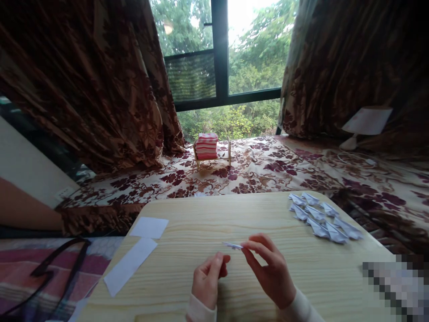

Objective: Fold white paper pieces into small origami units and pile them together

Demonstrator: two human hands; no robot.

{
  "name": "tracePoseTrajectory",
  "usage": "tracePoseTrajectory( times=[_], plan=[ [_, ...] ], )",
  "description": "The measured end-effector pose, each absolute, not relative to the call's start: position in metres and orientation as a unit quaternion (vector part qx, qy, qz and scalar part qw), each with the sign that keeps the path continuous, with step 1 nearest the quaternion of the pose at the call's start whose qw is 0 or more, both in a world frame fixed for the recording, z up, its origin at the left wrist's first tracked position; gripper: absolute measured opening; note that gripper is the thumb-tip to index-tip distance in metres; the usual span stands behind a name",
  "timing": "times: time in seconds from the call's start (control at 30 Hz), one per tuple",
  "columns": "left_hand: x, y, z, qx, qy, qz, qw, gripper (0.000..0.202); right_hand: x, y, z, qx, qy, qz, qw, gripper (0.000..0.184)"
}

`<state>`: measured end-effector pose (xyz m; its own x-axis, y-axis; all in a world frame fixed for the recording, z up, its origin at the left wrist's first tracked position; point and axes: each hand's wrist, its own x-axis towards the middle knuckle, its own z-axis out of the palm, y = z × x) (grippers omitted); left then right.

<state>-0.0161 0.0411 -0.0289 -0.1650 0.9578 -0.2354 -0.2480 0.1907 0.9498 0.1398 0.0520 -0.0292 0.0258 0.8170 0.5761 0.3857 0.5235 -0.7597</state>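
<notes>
Above the middle of the table, my right hand (270, 266) pinches a small folded piece of white paper (232, 245) between thumb and fingertips. The paper's thin end points left. Just below and left of it is my left hand (209, 277), its fingers curled and the thumb pressed on the index finger. Whether anything is inside that hand is hidden. Several folded white paper pieces (315, 213) with pointed ends lie grouped at the table's far right corner. On the left side rest a flat white paper sheet (149, 227) and a longer paper strip (129, 267).
The pale wooden table (214, 214) has rounded corners. Beyond it, a small rack (230, 154) holding folded red-striped cloths (207, 146) stands on a floral-covered ledge (264, 172). A white lamp (367, 120) is at right. A dark strap (63, 264) lies at lower left.
</notes>
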Motion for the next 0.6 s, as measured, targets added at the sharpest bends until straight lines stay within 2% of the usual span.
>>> tracePoseTrajectory(
  times=[0.1,0.23,0.6],
  plan=[
    [-0.005,0.037,-0.027,0.276,0.518,0.529,0.613,0.057,0.139,0.04,-0.023,-0.409,-0.723,0.136,0.54,0.025],
    [-0.002,0.037,-0.026,0.253,0.502,0.526,0.638,0.051,0.138,0.033,-0.021,-0.378,-0.762,0.072,0.521,0.034],
    [-0.01,0.032,-0.029,0.239,0.471,0.536,0.659,0.046,0.124,0.018,-0.004,-0.37,-0.802,-0.047,0.465,0.019]
  ],
)
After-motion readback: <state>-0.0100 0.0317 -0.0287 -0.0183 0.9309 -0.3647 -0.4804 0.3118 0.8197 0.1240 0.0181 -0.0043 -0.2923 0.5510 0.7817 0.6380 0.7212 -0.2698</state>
